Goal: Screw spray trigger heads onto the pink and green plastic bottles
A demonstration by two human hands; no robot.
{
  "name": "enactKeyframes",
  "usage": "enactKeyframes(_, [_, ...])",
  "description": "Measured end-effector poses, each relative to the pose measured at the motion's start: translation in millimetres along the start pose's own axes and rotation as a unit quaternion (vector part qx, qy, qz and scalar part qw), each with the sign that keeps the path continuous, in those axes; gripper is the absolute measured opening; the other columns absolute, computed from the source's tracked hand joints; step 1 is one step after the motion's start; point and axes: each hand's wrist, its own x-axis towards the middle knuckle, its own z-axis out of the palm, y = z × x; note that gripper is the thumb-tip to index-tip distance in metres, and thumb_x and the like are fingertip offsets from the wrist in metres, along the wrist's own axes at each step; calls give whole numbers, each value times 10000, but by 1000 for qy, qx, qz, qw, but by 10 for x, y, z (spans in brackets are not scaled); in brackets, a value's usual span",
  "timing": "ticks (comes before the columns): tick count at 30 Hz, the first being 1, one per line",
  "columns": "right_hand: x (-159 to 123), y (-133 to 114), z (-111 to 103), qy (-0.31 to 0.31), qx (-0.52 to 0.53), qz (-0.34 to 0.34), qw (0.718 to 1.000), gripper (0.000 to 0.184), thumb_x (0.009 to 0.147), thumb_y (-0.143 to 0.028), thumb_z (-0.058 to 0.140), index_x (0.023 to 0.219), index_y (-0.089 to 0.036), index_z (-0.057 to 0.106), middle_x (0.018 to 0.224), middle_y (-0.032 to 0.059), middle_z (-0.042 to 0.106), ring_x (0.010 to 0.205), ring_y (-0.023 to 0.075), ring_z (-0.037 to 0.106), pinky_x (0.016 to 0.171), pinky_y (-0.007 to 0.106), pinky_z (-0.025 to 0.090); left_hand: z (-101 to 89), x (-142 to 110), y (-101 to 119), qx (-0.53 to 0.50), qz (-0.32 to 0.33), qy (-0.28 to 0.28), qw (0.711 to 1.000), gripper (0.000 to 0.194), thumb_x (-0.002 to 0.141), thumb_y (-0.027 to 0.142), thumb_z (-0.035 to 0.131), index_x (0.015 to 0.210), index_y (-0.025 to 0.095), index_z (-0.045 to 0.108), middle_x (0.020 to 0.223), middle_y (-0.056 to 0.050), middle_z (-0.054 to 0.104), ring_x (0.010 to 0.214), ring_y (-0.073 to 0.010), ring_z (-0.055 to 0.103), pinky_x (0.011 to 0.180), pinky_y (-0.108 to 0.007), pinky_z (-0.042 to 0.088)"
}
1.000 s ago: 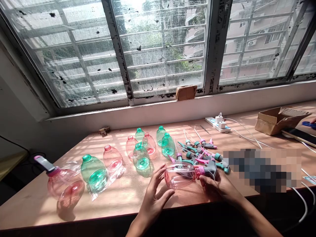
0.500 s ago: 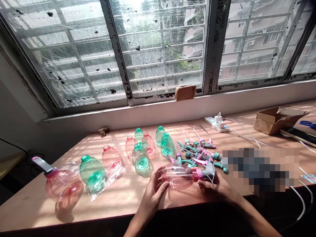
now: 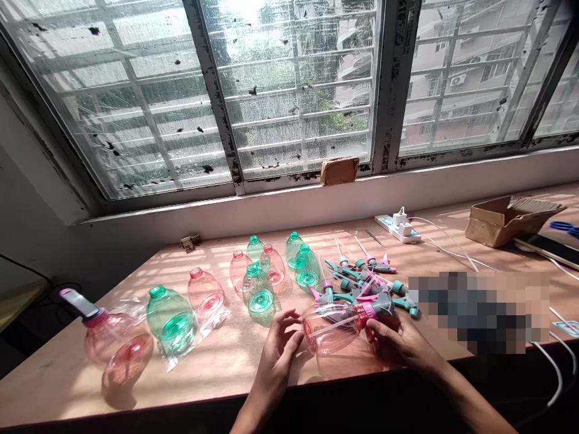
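Observation:
A clear pink spray bottle [image 3: 333,328] lies tilted on its side at the near middle of the wooden table [image 3: 226,361]. My right hand [image 3: 394,342] is closed around its pink collar and grey trigger head [image 3: 380,306]. My left hand [image 3: 275,346] rests at the bottle's base, fingers curled against it. Just behind lies a pile of loose trigger sprayers [image 3: 362,280] in teal, pink and grey.
Several empty green and pink bottles [image 3: 260,289] stand mid-table. A green bottle [image 3: 170,316] on plastic wrap and a finished pink sprayer bottle [image 3: 111,340] sit at left. At right are a power strip [image 3: 400,229] with white cables, a cardboard box [image 3: 502,220] and a blurred patch [image 3: 479,307].
My left hand closed in from spread fingers onto the bottle's base. The bottle has tipped, its base swinging toward me, while my right hand stays on the trigger head.

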Motion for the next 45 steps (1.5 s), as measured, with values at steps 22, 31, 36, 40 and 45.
enactKeyframes(22, [15,-23,46,-7,37,5,999,519,838,-672,797,803,-161,718,674,26,675,538,159,600,530,283,475,-22,12,-158,-13,34,2,999,546,986,461,721,1462,302,508,1403,-108,615,1368,-317,572,1193,-519,463])
enactKeyframes(31, [51,52,20,-8,53,18,998,508,818,-651,829,784,-164,692,667,22,660,508,154,593,475,275,486,-3,22,-78,-10,-29,-114,993,648,958,476,755,1521,331,467,1542,-134,557,1386,-345,589,1198,-545,460])
enactKeyframes(36, [51,91,9,-11,68,24,997,499,832,-640,826,805,-154,717,667,24,663,520,144,594,487,262,486,12,-22,-4,63,23,-82,994,788,821,447,901,1490,327,503,1499,-129,489,1341,-353,593,1189,-539,476])
enactKeyframes(40, [60,104,5,2,83,26,996,517,826,-660,820,795,-157,708,659,26,664,487,143,587,456,267,479,9,-46,84,70,-7,-106,992,656,938,537,753,1514,324,521,1557,-124,423,1405,-357,540,1206,-512,462])
enactKeyframes(45, [76,99,37,0,80,13,997,510,802,-647,847,800,-159,700,628,18,653,490,147,587,460,263,476,-1,-19,-2,50,-25,-99,994,561,1024,569,600,1507,297,516,1706,-134,351,1445,-360,532,1222,-504,444])
